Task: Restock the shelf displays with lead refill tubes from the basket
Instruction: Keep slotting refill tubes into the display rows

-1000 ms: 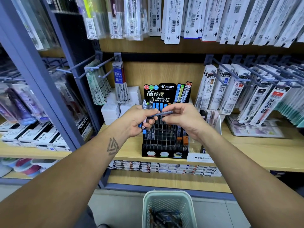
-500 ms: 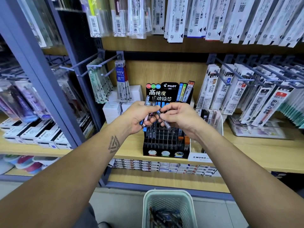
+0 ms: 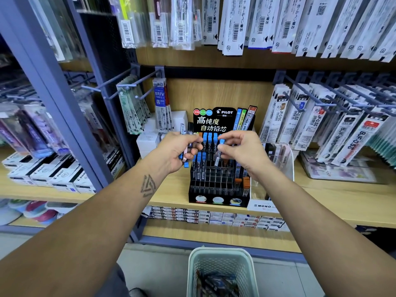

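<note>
A black Pilot lead display rack point(image 3: 218, 185) stands on the wooden shelf, with blue-capped tubes in its back rows and orange ones at its right. My left hand point(image 3: 177, 153) grips a bundle of several lead refill tubes point(image 3: 184, 156) just left of the rack. My right hand point(image 3: 240, 150) pinches one blue-capped tube point(image 3: 219, 152) upright over the rack's middle slots. A pale green basket point(image 3: 222, 257) on the floor below holds more tubes.
Hanging refill packs fill the pegs above and to the right point(image 3: 321, 125). White boxes point(image 3: 150, 140) sit left of the rack, and a clear Mono holder point(image 3: 278, 159) stands right of it. A blue metal upright point(image 3: 53, 88) divides the shelves. Small boxes line the lower shelf point(image 3: 214, 217).
My right hand has pulled one tube away from the bundle in my left hand and turned it from lying sideways to upright above the rack.
</note>
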Available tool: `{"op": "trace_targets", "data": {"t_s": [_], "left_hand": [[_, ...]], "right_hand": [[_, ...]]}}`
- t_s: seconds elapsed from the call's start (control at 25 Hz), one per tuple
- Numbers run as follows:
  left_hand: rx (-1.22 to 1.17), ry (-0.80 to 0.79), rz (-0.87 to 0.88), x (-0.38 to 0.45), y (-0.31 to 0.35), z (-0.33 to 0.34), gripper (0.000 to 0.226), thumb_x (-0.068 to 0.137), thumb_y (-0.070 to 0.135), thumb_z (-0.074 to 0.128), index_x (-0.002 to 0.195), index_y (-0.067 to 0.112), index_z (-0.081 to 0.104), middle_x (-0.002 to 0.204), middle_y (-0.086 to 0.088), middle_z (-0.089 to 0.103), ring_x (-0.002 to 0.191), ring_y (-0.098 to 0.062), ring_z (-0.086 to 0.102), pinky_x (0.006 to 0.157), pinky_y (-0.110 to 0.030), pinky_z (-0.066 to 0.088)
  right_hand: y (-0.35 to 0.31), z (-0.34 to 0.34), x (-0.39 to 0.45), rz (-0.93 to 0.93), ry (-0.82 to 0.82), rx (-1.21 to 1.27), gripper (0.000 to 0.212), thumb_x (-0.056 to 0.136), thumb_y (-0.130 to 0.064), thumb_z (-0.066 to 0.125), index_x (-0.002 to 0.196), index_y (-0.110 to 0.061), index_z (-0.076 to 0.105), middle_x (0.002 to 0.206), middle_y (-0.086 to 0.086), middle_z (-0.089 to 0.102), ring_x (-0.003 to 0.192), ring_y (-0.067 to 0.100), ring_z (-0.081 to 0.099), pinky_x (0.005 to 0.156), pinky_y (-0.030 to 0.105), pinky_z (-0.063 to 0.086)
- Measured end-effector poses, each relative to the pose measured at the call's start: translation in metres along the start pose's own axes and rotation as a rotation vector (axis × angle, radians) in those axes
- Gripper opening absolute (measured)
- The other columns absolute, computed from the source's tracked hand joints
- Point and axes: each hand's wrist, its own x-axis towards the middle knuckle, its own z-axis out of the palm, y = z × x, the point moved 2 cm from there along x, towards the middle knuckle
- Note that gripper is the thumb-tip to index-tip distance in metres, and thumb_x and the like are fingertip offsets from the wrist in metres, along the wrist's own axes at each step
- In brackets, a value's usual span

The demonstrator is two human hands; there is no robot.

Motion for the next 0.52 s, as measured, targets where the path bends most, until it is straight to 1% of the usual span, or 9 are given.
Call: {"op": "trace_targets", "data": {"t_s": [0.12, 0.2, 0.32, 0.4, 0.52], "left_hand": [[-0.003, 0.003, 0.001, 0.001, 0.000, -0.002, 0.027, 0.096, 0.006, 0.062, 0.118, -0.011, 0.061, 0.065, -0.014, 0.062, 0.041, -0.010, 0.043, 0.033, -0.016, 0.028], [-0.012, 0.005, 0.000, 0.002, 0.002, -0.003, 0.028, 0.097, 0.007, 0.061, 0.119, -0.012, 0.061, 0.065, -0.014, 0.061, 0.040, -0.010, 0.044, 0.032, -0.016, 0.028], [-0.015, 0.001, -0.007, 0.002, 0.002, -0.006, 0.025, 0.099, 0.009, 0.060, 0.116, -0.010, 0.062, 0.065, -0.013, 0.061, 0.039, -0.010, 0.044, 0.032, -0.017, 0.028], [-0.010, -0.003, -0.011, 0.002, 0.002, -0.009, 0.023, 0.099, 0.009, 0.060, 0.113, -0.009, 0.062, 0.064, -0.014, 0.061, 0.039, -0.010, 0.044, 0.032, -0.017, 0.028], [0.000, -0.009, -0.018, 0.002, 0.002, -0.012, 0.020, 0.099, 0.009, 0.060, 0.110, -0.008, 0.062, 0.064, -0.014, 0.060, 0.040, -0.010, 0.043, 0.032, -0.016, 0.027]], "right_hand": [[0.003, 0.010, 0.005, -0.049, 0.071, -0.045, 0.018, 0.087, 0.003, 0.073, 0.104, -0.004, 0.075, 0.089, 0.007, 0.067, 0.076, 0.018, 0.071, 0.076, 0.032, 0.063], [0.005, 0.020, 0.007, -0.065, 0.089, -0.104, 0.018, 0.087, 0.002, 0.073, 0.101, -0.010, 0.074, 0.087, 0.005, 0.067, 0.076, 0.019, 0.072, 0.076, 0.033, 0.063], [0.010, 0.030, 0.012, -0.075, 0.123, -0.152, 0.023, 0.086, 0.001, 0.075, 0.093, -0.021, 0.069, 0.082, 0.002, 0.067, 0.070, 0.017, 0.072, 0.074, 0.036, 0.063], [0.014, 0.033, 0.016, -0.090, 0.148, -0.189, 0.024, 0.086, 0.000, 0.076, 0.089, -0.022, 0.066, 0.079, 0.001, 0.067, 0.066, 0.015, 0.072, 0.073, 0.038, 0.063], [0.015, 0.038, 0.018, -0.107, 0.149, -0.241, 0.021, 0.086, -0.003, 0.076, 0.088, -0.021, 0.067, 0.080, 0.002, 0.068, 0.066, 0.015, 0.072, 0.073, 0.040, 0.063]]}}
